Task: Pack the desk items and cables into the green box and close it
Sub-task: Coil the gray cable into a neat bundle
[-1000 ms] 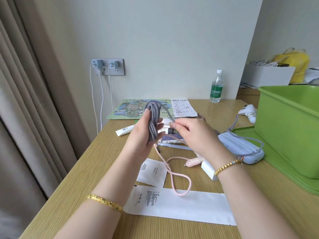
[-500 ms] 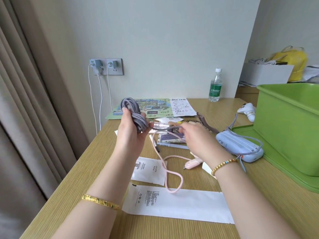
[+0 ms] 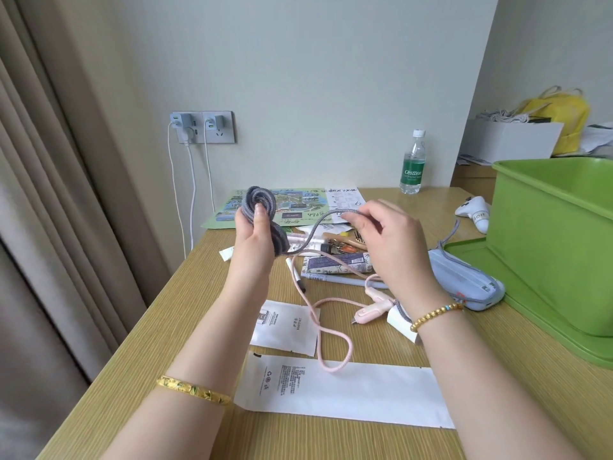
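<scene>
Midway up the frame, a person's left hand (image 3: 257, 237) holds a coiled grey cable (image 3: 262, 207) above the table (image 3: 185, 313), thumb pressed across the loops, apparently to keep the bundle from springing apart. To its right, the right hand (image 3: 391, 237) pinches the cable's loose tail between curled fingers and draws it sideways, a position that suggests the end is about to be wrapped round the coil so it packs tidily. At the right edge stands the green box (image 3: 550, 247), open, resting on what looks like its own lid (image 3: 517, 293); its inside cannot be seen from this angle. Spread across the table and not yet packed are a pink cable (image 3: 326, 330), a pale blue pouch (image 3: 464, 283), a small white packet (image 3: 285, 327), a long white paper strip (image 3: 348, 390), and a water bottle (image 3: 413, 164) at the back.
</scene>
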`<state>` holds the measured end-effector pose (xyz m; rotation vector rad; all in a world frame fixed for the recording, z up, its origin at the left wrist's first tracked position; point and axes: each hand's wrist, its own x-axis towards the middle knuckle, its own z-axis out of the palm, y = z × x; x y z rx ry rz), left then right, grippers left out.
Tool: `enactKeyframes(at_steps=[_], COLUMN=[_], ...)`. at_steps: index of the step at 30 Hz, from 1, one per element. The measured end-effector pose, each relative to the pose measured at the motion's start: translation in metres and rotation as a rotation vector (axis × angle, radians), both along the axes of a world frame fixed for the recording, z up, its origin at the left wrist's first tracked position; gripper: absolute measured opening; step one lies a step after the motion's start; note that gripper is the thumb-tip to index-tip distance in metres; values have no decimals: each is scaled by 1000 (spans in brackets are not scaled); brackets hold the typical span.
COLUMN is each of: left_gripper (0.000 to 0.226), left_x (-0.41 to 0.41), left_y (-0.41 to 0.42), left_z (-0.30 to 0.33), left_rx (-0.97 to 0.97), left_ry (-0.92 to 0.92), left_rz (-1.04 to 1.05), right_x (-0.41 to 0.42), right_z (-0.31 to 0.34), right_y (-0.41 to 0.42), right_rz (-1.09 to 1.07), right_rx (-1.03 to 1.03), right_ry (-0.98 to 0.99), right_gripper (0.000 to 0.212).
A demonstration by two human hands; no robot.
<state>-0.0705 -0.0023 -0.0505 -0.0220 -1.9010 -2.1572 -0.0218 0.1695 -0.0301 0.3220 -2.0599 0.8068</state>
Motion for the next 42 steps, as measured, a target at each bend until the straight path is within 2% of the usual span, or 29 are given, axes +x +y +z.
enactKeyframes(at_steps=[2,5,7,9,12,14,16,17,19,22,24,29,35,38,42], left_gripper=[52,28,25,26,27,18,17,22,18,5,11,23,25,26,28], left_x=[0,8,16,22,28,31,32,31,31,34,36,39,37,35,30], left_y=[1,8,15,20,20,18,19,19,20,19,19,23,20,19,13], left_z=[-1,-2,-3,-2,1,1,0,-2,-3,0,3,2,6,6,11], left_rx=[-102,-325,-532,-644,-580,-524,-578,-614,-658,-556,-537,-761,-609,-407,-71], left_ry=[-11,119,206,247,256,235,240,253,271,192,138,187,182,144,65], left_rz=[-24,-58,-125,-236,-392,-499,-575,-579,-543,-578,-596,-504,-502,-446,-418], right_x=[2,4,5,4,3,4,5,5,5,4,5,6,-1,-6,-10], right_z=[1,1,0,0,2,3,4,3,4,5,7,8,5,2,-4], right_y=[-5,-11,-14,-14,-9,-7,-8,-9,-9,-3,-3,-9,-5,-3,1], right_rz=[92,203,246,255,267,293,308,309,298,268,281,379,272,266,208], right_rx=[-56,-121,-146,-194,-308,-349,-348,-346,-353,-377,-382,-399,-417,-381,-396], right_ry=[-4,-58,-107,-145,-184,-192,-208,-217,-224,-216,-218,-224,-188,-273,-386], right_gripper=[25,22,20,17,19,18,15,15,15,18,16,13,19,15,21])
